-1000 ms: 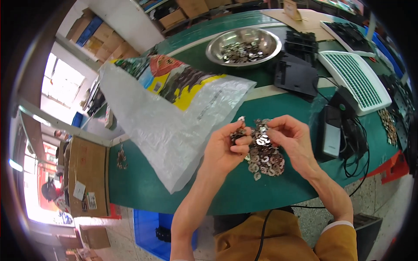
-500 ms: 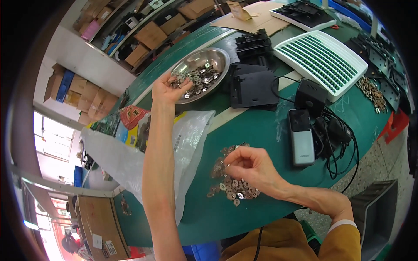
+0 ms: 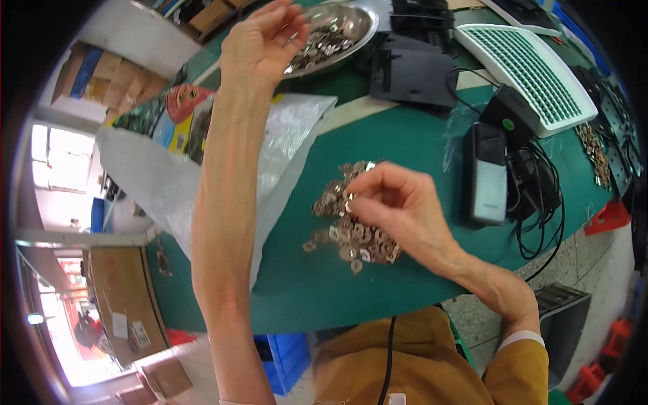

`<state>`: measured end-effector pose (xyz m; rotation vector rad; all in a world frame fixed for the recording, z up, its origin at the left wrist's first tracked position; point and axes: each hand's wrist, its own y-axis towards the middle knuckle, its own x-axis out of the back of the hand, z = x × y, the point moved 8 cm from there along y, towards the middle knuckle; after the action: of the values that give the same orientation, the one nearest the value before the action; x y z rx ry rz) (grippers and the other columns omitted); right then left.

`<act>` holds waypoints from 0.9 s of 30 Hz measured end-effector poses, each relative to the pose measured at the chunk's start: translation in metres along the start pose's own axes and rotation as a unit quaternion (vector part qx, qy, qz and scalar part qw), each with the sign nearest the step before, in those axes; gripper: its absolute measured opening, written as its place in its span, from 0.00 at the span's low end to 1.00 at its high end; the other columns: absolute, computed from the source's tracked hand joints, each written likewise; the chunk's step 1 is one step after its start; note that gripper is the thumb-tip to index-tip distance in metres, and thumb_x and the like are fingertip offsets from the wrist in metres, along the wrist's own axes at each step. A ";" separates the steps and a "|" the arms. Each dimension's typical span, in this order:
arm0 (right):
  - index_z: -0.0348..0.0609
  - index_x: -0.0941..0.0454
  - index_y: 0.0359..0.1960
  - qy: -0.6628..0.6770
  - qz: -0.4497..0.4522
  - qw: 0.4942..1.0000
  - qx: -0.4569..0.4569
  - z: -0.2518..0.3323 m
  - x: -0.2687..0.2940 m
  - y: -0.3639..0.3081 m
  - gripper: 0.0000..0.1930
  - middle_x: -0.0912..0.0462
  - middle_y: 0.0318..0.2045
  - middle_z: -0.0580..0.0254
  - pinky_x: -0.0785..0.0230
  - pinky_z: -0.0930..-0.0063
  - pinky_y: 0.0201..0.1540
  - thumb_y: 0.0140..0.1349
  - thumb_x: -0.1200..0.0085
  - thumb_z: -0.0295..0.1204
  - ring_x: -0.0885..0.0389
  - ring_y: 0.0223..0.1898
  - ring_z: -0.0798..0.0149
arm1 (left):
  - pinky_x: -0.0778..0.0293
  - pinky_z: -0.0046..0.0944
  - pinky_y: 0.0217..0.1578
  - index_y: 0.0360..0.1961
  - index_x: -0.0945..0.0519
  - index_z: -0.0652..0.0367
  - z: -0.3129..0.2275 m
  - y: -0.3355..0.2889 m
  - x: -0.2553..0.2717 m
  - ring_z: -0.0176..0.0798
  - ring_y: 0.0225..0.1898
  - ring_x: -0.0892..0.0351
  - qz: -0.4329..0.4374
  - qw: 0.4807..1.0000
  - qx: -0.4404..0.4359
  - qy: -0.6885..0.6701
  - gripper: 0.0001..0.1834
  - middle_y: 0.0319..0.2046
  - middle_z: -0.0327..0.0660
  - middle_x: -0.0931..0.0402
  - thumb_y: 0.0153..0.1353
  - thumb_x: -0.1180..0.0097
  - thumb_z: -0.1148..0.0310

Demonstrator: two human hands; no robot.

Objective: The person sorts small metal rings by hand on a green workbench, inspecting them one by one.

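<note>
Head view: the left hand (image 3: 265, 44), fingers loosely curled, is at the round, shiny steel bowl (image 3: 363, 25); the right hand (image 3: 401, 202), thumb and forefinger close together, is at the pile of small, flat, silvery metal pieces (image 3: 361, 239) on the dark-green tabletop (image 3: 317, 297). Whether either grips anything, I cannot tell.

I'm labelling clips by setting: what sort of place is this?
Probably a small workshop or assembly room: a pile of small metal parts lies on a green worktable, a steel bowl holds more small pieces, and cardboard boxes stand against the wall.
</note>
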<state>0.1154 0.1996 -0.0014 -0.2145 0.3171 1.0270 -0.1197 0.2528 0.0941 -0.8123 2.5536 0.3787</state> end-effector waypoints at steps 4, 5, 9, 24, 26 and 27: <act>0.34 0.24 0.31 -0.084 -0.018 0.995 0.052 0.003 0.005 0.004 0.05 0.21 0.27 0.64 0.32 0.82 0.30 0.51 0.46 0.20 0.24 0.27 0.75 | 0.28 0.37 0.40 0.37 0.24 0.67 0.009 -0.114 -0.039 0.35 0.31 0.25 0.090 0.989 -0.008 0.121 0.08 0.28 0.42 0.24 0.57 0.50 0.75; 0.34 0.24 0.31 -0.090 -0.013 0.995 0.051 0.000 0.004 0.004 0.05 0.21 0.27 0.64 0.32 0.82 0.30 0.51 0.46 0.20 0.24 0.27 0.75 | 0.29 0.36 0.42 0.37 0.23 0.65 0.017 -0.143 -0.038 0.33 0.32 0.25 0.070 0.978 0.010 0.194 0.08 0.28 0.40 0.25 0.58 0.50 0.74; 0.40 0.23 0.31 -0.258 0.002 0.948 0.186 0.011 -0.009 -0.003 0.07 0.22 0.28 0.62 0.32 0.76 0.30 0.49 0.45 0.20 0.24 0.28 0.67 | 0.28 0.28 0.32 0.34 0.21 0.65 0.044 -0.221 -0.007 0.29 0.29 0.24 0.060 0.939 0.015 0.338 0.06 0.25 0.38 0.23 0.56 0.49 0.78; 0.46 0.24 0.33 -0.607 0.189 0.697 0.333 -0.033 -0.097 -0.025 0.12 0.28 0.37 0.64 0.42 0.61 0.49 0.44 0.40 0.28 0.33 0.47 0.59 | 0.27 0.28 0.32 0.36 0.22 0.66 0.032 -0.251 0.090 0.31 0.31 0.21 -0.179 0.891 -0.147 0.391 0.07 0.28 0.42 0.20 0.55 0.48 0.79; 0.46 0.25 0.32 -0.612 0.180 0.689 0.344 -0.035 -0.095 -0.024 0.10 0.28 0.35 0.65 0.42 0.63 0.48 0.45 0.41 0.26 0.32 0.46 0.60 | 0.27 0.28 0.32 0.36 0.22 0.66 0.034 -0.253 0.092 0.31 0.31 0.21 -0.174 0.893 -0.139 0.392 0.07 0.28 0.42 0.20 0.55 0.48 0.79; 0.46 0.25 0.32 -0.612 0.183 0.689 0.343 -0.036 -0.094 -0.023 0.10 0.28 0.35 0.65 0.42 0.63 0.48 0.45 0.41 0.26 0.32 0.46 0.60 | 0.27 0.28 0.32 0.36 0.22 0.66 0.034 -0.254 0.093 0.31 0.31 0.21 -0.177 0.901 -0.140 0.371 0.07 0.28 0.41 0.21 0.55 0.48 0.79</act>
<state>0.0846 0.1008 -0.0005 1.2591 -0.5323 1.1539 -0.0253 0.0204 -0.0117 -1.7859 2.9536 0.3687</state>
